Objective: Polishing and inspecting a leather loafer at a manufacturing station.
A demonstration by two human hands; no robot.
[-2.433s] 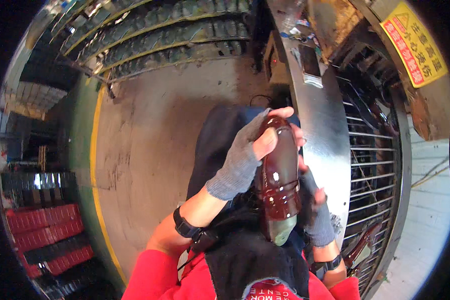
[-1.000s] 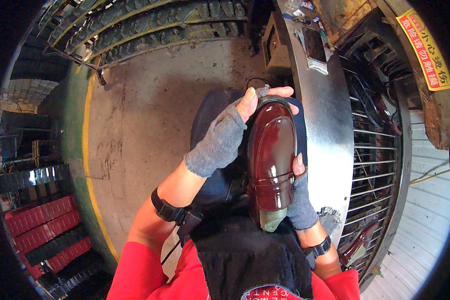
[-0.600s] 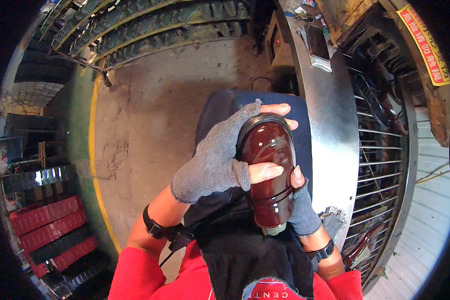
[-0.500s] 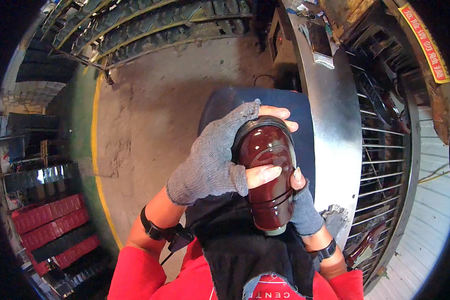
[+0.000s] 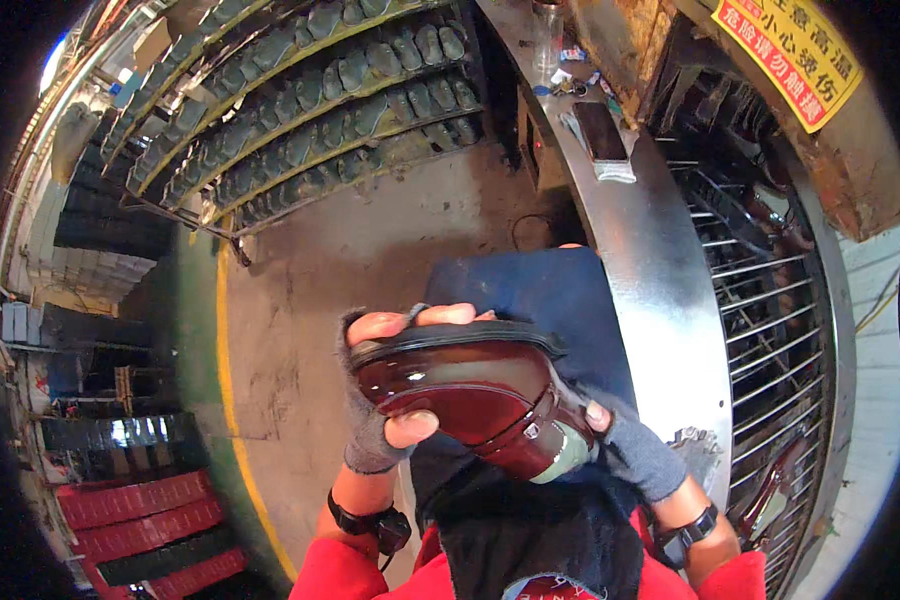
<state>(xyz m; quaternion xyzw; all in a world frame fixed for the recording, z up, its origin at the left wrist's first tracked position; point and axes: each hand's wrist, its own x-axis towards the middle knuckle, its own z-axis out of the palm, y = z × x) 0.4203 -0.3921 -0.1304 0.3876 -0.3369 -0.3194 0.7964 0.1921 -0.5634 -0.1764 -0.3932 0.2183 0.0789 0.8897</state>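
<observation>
A glossy dark red shoe [image 5: 460, 395] with a black sole is held sideways in front of me, its toe to the left and sole facing away. A pale green-grey insert shows at its opening. My left hand [image 5: 385, 390], in a grey fingerless glove, wraps round the toe, thumb on the upper and fingers over the sole. Gloved the same way, my right hand [image 5: 625, 435] grips the heel end with its thumb on the edge; its other fingers are hidden behind the shoe.
To my right runs a shiny metal ledge [image 5: 660, 330] bearing a dark flat object [image 5: 602, 132]. Beyond it, a rack of metal rods [image 5: 770, 345] carries other dark red shoes [image 5: 775, 490]. Shelves of grey shoe-shaped forms [image 5: 340, 80] stand ahead; red stacked pieces [image 5: 140, 505] lie left.
The shoe has turned from upright to sideways, toe now left. My left hand has shifted from across its front to the toe. The view has tilted toward the shelves.
</observation>
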